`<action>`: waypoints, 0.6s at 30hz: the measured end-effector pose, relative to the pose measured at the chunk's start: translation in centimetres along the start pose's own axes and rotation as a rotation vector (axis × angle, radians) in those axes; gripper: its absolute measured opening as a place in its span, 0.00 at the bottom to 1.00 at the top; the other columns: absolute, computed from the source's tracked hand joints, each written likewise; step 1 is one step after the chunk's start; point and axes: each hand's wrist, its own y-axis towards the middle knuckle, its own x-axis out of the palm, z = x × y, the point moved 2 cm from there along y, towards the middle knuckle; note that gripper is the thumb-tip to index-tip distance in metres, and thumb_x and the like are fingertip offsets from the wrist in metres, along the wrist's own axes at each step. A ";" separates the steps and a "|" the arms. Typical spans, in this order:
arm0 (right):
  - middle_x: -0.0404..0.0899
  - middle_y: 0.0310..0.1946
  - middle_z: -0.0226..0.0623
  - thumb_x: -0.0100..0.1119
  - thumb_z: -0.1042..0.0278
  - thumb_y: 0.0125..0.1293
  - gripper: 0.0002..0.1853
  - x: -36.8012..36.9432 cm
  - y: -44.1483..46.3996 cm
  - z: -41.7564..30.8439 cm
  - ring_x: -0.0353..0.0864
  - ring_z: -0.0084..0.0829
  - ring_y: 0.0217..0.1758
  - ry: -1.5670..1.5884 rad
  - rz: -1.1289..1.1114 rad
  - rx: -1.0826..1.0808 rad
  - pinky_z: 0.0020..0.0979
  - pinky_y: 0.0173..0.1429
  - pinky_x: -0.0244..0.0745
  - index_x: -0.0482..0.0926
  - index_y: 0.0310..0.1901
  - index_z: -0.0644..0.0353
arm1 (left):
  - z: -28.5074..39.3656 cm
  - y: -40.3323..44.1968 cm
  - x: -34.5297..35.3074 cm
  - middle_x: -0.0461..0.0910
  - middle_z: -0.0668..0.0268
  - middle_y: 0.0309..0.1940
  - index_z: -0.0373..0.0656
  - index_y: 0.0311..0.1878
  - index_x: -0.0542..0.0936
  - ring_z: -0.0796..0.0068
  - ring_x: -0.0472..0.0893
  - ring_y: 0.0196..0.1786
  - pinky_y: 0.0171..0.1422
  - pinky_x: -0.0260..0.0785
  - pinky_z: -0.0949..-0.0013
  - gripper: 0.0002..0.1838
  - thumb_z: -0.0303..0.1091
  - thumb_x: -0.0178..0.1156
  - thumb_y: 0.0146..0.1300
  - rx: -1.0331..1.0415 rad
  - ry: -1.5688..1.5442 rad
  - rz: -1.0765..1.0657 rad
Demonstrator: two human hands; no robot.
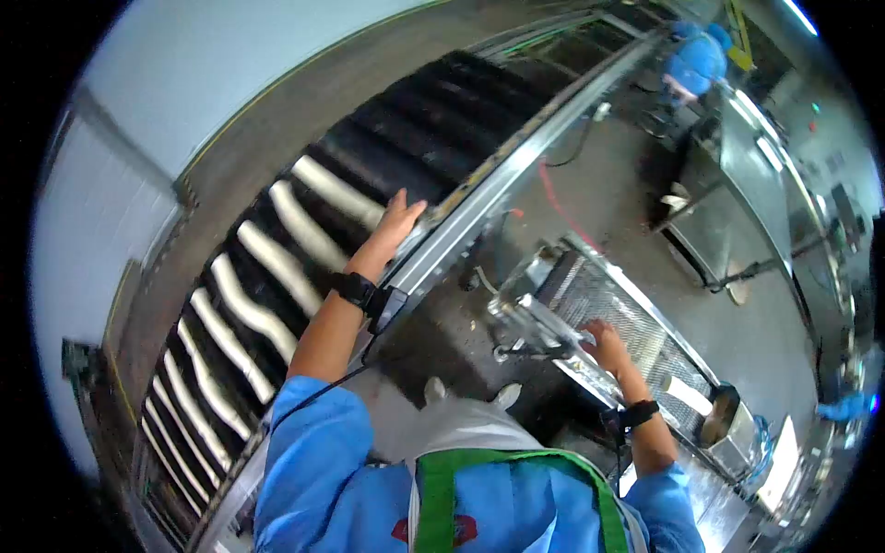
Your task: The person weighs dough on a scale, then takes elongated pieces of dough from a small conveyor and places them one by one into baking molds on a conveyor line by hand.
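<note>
Black troughed conveyor (433,115) seemingly keeps dough strips (336,191) from sticking; my left hand (398,224) sits, fingers spread, at one's end; my right hand (608,348), grip unclear, is beside the mesh conveyor (604,293).

Pale strips (278,267), black conveyor (406,129).

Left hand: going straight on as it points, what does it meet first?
The left hand would likely meet the dark conveyor slats beyond the nearest pale strip; its height is unclear.
</note>
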 end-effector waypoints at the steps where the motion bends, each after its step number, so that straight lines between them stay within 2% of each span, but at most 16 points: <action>1: 0.66 0.47 0.44 0.57 0.69 0.46 0.20 -0.7 -1.4 2.9 0.63 0.44 0.52 -0.115 0.053 0.061 0.37 0.54 0.61 0.70 0.45 0.58 | 1.2 1.2 1.3 0.52 0.46 0.58 0.31 0.58 0.52 0.56 0.52 0.62 0.63 0.44 0.65 0.37 0.45 0.52 0.51 0.011 0.024 0.060; 2: 0.63 0.50 0.44 0.59 0.68 0.45 0.22 -1.9 -3.2 5.3 0.61 0.45 0.53 -0.151 0.094 0.171 0.38 0.54 0.60 0.69 0.46 0.56 | 0.6 3.3 2.7 0.60 0.46 0.54 0.30 0.54 0.59 0.54 0.60 0.58 0.59 0.53 0.63 0.34 0.43 0.55 0.48 0.032 0.034 0.132; 3: 0.61 0.53 0.43 0.60 0.67 0.45 0.25 -2.1 -5.3 7.4 0.59 0.46 0.55 -0.184 0.132 0.283 0.40 0.54 0.59 0.67 0.48 0.55 | 4.2 1.2 3.2 0.67 0.47 0.48 0.29 0.49 0.65 0.53 0.67 0.51 0.52 0.60 0.62 0.31 0.41 0.57 0.45 0.039 0.008 0.209; 4: 0.59 0.54 0.42 0.60 0.67 0.44 0.27 -3.3 -7.3 10.2 0.58 0.47 0.56 -0.263 0.144 0.383 0.44 0.54 0.59 0.66 0.49 0.53 | 2.7 3.9 4.5 0.69 0.46 0.45 0.29 0.46 0.67 0.54 0.70 0.47 0.48 0.63 0.62 0.29 0.41 0.58 0.43 -0.044 -0.127 0.283; 5: 0.57 0.55 0.41 0.60 0.68 0.43 0.29 -4.2 -9.6 12.7 0.56 0.48 0.57 -0.338 0.149 0.483 0.48 0.54 0.59 0.64 0.51 0.51 | -1.9 7.6 4.9 0.68 0.45 0.44 0.28 0.46 0.67 0.53 0.69 0.48 0.50 0.62 0.61 0.30 0.43 0.58 0.42 -0.046 -0.217 0.336; 8: 0.57 0.55 0.38 0.58 0.74 0.40 0.32 -2.9 -16.8 17.2 0.55 0.48 0.58 -0.390 0.185 0.744 0.54 0.52 0.58 0.63 0.52 0.48 | -5.0 8.5 3.2 0.64 0.43 0.48 0.29 0.48 0.65 0.48 0.65 0.51 0.54 0.57 0.56 0.34 0.49 0.56 0.44 -0.135 0.221 0.525; 9: 0.57 0.55 0.38 0.57 0.75 0.40 0.32 -2.8 -18.4 18.9 0.55 0.47 0.58 -0.360 0.189 0.788 0.54 0.52 0.58 0.62 0.52 0.47 | -2.1 5.8 3.7 0.63 0.43 0.50 0.30 0.49 0.64 0.48 0.63 0.53 0.55 0.56 0.56 0.34 0.49 0.55 0.45 -0.150 0.335 0.583; 11: 0.60 0.52 0.36 0.55 0.75 0.40 0.31 -2.7 -19.7 18.2 0.55 0.43 0.59 -0.407 0.261 0.703 0.53 0.51 0.59 0.63 0.51 0.47 | -4.3 4.0 3.2 0.58 0.44 0.54 0.32 0.53 0.61 0.48 0.59 0.56 0.57 0.54 0.57 0.34 0.47 0.53 0.46 -0.148 0.811 0.817; 13: 0.62 0.50 0.37 0.55 0.72 0.41 0.28 -2.1 -19.0 17.9 0.56 0.42 0.58 -0.506 0.268 0.668 0.50 0.50 0.59 0.64 0.50 0.48 | -1.5 -0.2 2.2 0.55 0.44 0.56 0.33 0.55 0.59 0.50 0.56 0.59 0.61 0.50 0.58 0.34 0.46 0.52 0.48 -0.240 0.803 0.809; 15: 0.65 0.46 0.37 0.54 0.70 0.43 0.25 -2.8 -17.0 15.2 0.59 0.41 0.54 -0.392 0.250 0.543 0.47 0.51 0.60 0.66 0.48 0.49 | -2.4 -1.0 1.8 0.54 0.43 0.56 0.31 0.56 0.57 0.51 0.55 0.59 0.63 0.45 0.59 0.35 0.47 0.50 0.50 -0.361 0.799 0.770; 17: 0.67 0.43 0.35 0.54 0.69 0.43 0.24 -2.5 -14.1 12.2 0.62 0.40 0.51 -0.330 0.285 0.380 0.46 0.50 0.60 0.67 0.47 0.50 | -3.9 -0.1 1.0 0.54 0.45 0.57 0.30 0.57 0.56 0.52 0.53 0.60 0.64 0.42 0.59 0.36 0.50 0.48 0.52 -0.368 0.725 0.755; 18: 0.68 0.43 0.35 0.54 0.69 0.44 0.23 -1.9 -12.6 11.8 0.63 0.40 0.50 -0.407 0.255 0.350 0.45 0.50 0.60 0.67 0.47 0.50 | -3.8 -0.2 0.6 0.53 0.46 0.58 0.31 0.57 0.55 0.53 0.53 0.61 0.65 0.41 0.60 0.37 0.51 0.48 0.52 -0.419 0.731 0.653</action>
